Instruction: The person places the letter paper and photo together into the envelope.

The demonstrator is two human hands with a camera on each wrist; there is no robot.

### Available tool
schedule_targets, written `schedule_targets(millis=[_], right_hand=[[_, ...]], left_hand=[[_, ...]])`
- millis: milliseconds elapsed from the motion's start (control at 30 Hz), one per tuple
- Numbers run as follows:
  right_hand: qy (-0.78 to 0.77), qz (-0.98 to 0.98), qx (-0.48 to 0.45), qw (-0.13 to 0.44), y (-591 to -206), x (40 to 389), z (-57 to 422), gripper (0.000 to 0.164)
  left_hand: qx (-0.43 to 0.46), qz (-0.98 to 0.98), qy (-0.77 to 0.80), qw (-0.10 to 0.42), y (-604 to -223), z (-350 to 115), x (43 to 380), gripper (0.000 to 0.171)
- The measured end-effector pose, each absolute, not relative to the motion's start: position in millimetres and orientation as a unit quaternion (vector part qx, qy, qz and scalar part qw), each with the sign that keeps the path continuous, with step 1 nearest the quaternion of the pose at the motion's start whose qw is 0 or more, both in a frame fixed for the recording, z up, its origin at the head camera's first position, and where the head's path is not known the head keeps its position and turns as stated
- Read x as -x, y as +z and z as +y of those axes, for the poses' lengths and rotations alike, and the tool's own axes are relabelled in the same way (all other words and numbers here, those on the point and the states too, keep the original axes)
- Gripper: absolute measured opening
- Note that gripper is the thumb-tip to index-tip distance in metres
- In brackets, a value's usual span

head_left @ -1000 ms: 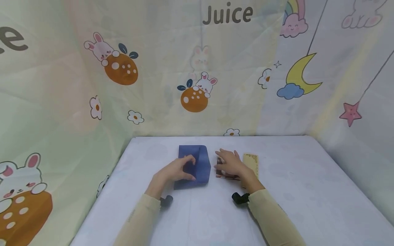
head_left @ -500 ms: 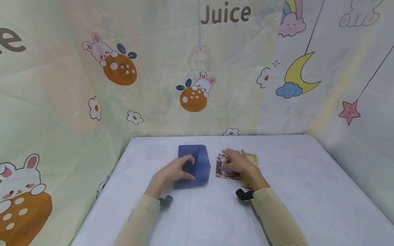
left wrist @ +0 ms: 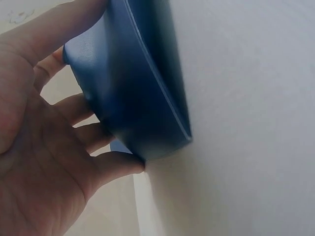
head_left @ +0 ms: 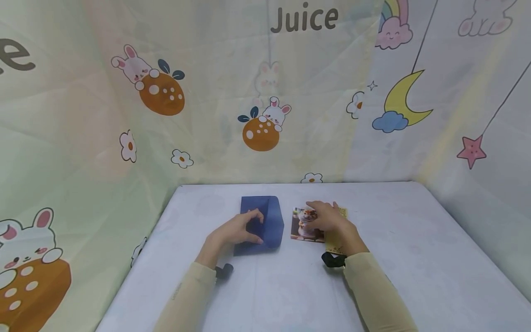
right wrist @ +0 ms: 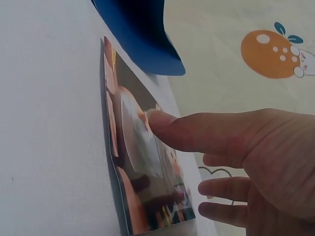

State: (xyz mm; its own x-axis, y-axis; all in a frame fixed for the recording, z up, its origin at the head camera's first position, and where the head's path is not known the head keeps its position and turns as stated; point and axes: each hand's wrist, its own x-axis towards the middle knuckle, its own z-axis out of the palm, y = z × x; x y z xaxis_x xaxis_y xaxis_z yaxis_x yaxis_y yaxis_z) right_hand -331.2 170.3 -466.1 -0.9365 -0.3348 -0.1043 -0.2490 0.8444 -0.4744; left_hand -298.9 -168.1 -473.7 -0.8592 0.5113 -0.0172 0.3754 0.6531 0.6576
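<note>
A blue paper envelope (head_left: pixel 272 229) lies left of centre on the table. My left hand (head_left: pixel 237 228) holds it with thumb and fingers spread across it; in the left wrist view the paper bows and its mouth gapes. To the right lies a picture card (head_left: pixel 302 227) with a small furry animal printed on it. My right hand (head_left: pixel 329 219) is over the card's right part, fingers extended. In the right wrist view the thumb (right wrist: pixel 167 125) touches or hovers just above the card's glossy face; which, I cannot tell.
A yellow piece with a brown ornamental pattern (head_left: pixel 335 243) lies right of the card, partly hidden by my right hand and wrist. The white tabletop (head_left: pixel 265 290) ends at a printed cloth backdrop (head_left: pixel 215 92) behind and at both sides.
My right hand has moved right across the picture card, uncovering more of it and covering more of the yellow piece. The left hand and the envelope stay put.
</note>
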Motion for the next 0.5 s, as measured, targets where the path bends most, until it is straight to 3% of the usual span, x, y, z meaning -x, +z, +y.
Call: schedule_targets(millis=[500], right_hand=[[-0.218,0.962,0.144,0.078,-470.6,332.7,170.0,0.087]], left_hand=[[-0.260,0.906,0.321,0.096,-475.9,-170.8,301.5,0.056]])
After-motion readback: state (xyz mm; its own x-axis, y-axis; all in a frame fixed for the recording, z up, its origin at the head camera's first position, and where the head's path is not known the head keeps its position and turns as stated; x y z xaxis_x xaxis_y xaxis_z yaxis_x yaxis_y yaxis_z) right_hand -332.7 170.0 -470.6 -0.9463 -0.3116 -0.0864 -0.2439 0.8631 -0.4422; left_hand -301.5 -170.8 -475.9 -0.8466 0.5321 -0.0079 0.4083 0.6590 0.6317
